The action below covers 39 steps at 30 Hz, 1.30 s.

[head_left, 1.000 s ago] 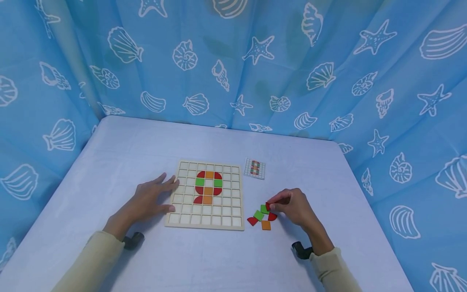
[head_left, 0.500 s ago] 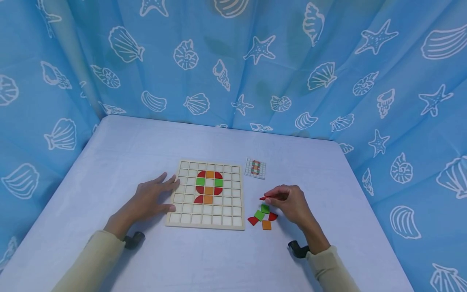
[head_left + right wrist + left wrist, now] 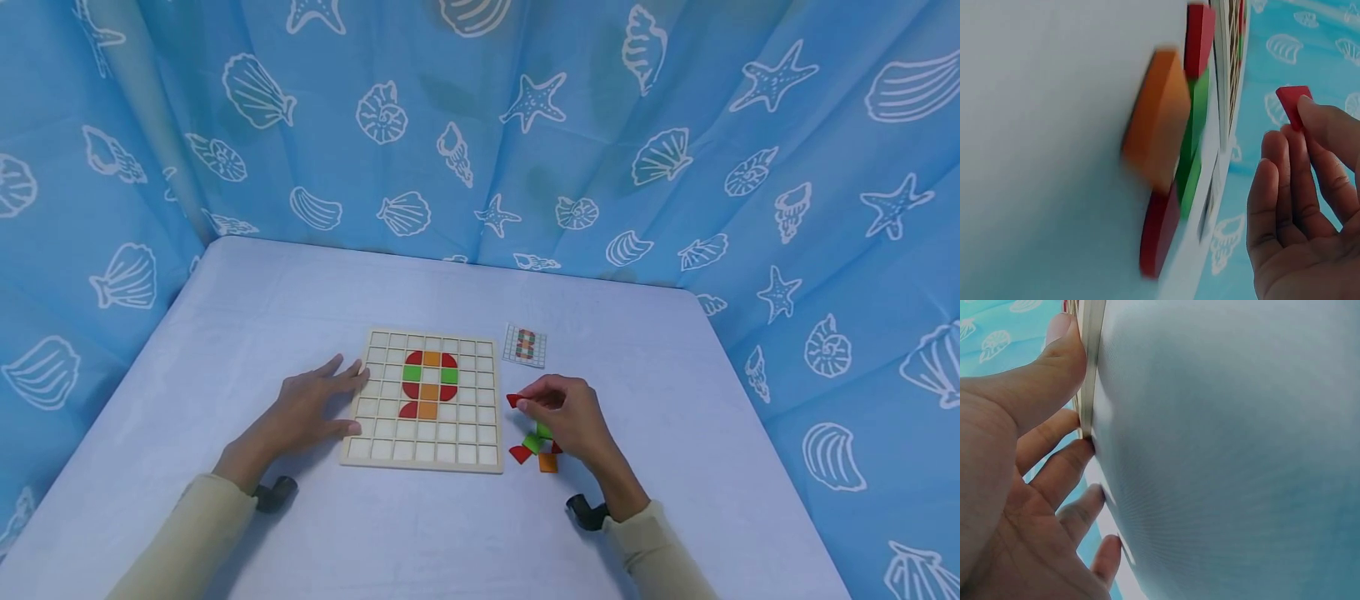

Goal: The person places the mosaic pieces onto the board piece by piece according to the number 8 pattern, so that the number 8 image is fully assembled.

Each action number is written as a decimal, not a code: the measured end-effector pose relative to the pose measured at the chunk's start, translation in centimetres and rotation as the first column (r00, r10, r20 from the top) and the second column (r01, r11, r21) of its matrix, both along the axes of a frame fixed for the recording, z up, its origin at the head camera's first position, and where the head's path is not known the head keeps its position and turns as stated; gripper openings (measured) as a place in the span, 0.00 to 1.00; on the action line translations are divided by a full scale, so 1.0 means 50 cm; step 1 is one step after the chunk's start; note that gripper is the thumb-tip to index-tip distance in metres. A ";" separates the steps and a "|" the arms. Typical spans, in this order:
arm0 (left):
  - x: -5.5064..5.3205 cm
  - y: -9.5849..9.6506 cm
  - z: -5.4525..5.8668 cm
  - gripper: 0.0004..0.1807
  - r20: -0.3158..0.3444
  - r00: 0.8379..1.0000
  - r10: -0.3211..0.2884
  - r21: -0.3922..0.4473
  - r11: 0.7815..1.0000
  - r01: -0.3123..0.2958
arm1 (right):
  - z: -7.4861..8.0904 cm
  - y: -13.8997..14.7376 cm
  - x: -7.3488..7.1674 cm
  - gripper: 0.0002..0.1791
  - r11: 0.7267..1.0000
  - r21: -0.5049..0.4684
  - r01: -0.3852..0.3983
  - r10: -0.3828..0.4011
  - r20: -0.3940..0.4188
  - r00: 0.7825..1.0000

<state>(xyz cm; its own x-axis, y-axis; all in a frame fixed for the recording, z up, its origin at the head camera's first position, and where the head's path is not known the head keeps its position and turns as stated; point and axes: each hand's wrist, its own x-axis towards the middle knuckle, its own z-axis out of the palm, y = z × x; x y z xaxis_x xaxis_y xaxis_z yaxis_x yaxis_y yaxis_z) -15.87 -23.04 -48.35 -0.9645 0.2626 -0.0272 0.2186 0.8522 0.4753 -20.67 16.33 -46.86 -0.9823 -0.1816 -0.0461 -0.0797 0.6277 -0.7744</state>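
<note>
A wooden grid board point(image 3: 465, 456) lies on the table, with red, green and orange tiles set in its upper middle squares. At its left edge rests my left hand point(image 3: 303, 408), fingers spread; the left wrist view shows the thumb and fingertips point(image 3: 1085, 447) along the board's side. My right hand point(image 3: 566, 417) pinches a red tile point(image 3: 514, 401) between thumb and fingers, held up just right of the board. In the right wrist view this red tile point(image 3: 1294, 103) has a curved edge. Below that hand lie loose tiles: green point(image 3: 532, 443), red point(image 3: 520, 454) and orange point(image 3: 548, 462).
A small pattern card point(image 3: 525, 346) with a printed coloured grid lies behind the right hand. Blue curtains point(image 3: 480, 133) with white shell prints hang around the white-covered table point(image 3: 420, 542). Dark wrist cameras point(image 3: 587, 512) sit at the cuffs.
My right hand has lifted the red tile from the loose pile and carried it left toward the board. The left hand stays at the board's edge.
</note>
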 end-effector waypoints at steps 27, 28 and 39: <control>0.001 0.003 -0.001 0.48 0.017 1.000 0.017 0.000 1.000 -0.017 | -0.008 -0.192 0.020 0.02 0.992 0.109 -0.063 0.064 -0.009 0.998; 0.001 0.004 0.000 0.48 0.018 1.000 0.018 0.001 1.000 -0.018 | -0.008 -0.194 0.020 0.02 0.990 0.122 -0.068 0.069 -0.008 0.998; 0.001 0.003 0.000 0.48 0.013 1.000 0.019 -0.006 1.000 -0.019 | -0.012 -0.204 0.017 0.04 0.979 0.179 -0.102 0.105 -0.008 0.994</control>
